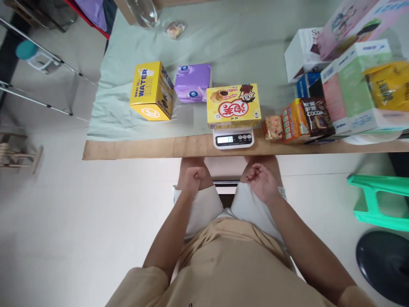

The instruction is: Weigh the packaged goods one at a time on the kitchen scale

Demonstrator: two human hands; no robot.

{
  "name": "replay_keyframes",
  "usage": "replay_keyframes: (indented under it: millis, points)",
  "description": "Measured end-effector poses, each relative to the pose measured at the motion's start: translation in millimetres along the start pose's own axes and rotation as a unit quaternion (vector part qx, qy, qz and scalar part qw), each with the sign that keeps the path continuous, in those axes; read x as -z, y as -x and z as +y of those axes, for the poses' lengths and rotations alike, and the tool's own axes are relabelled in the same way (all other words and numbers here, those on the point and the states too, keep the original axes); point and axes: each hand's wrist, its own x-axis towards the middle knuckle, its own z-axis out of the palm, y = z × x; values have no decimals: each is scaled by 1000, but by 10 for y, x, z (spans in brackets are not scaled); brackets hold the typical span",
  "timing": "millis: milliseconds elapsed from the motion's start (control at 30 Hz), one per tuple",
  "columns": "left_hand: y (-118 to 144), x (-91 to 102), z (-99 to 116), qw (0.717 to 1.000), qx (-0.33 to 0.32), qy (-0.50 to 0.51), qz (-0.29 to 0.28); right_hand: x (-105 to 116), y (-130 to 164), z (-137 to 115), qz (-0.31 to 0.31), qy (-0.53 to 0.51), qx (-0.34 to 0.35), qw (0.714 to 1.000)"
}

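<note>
Bare cloth (223,47) behind yellow snack box (233,105), stacked boxes (351,85) crowding right

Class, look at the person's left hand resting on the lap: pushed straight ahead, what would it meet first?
Probably the wooden table edge; the left hand, a loose fist, sits just short of it, though possibly lower.

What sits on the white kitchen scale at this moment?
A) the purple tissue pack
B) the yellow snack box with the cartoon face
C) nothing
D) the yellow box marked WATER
B: the yellow snack box rests on the scale, whose display is lit; both hands, left and right, lie on the person's knees, holding nothing.
</note>
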Motion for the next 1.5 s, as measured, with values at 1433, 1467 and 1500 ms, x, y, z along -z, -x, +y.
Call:
replay_keyframes:
  millis: [1433,1467,1500]
  points:
    - [25,-153,424,990,-47,-131,-24,215,-39,-185,57,-24,18,998]
    - [24,-173,438,989,-47,-139,-24,218,-25,-191,57,-16,27,998]
    - [22,-196,458,988,-50,-146,-23,213,-3,-203,56,-7,38,998]
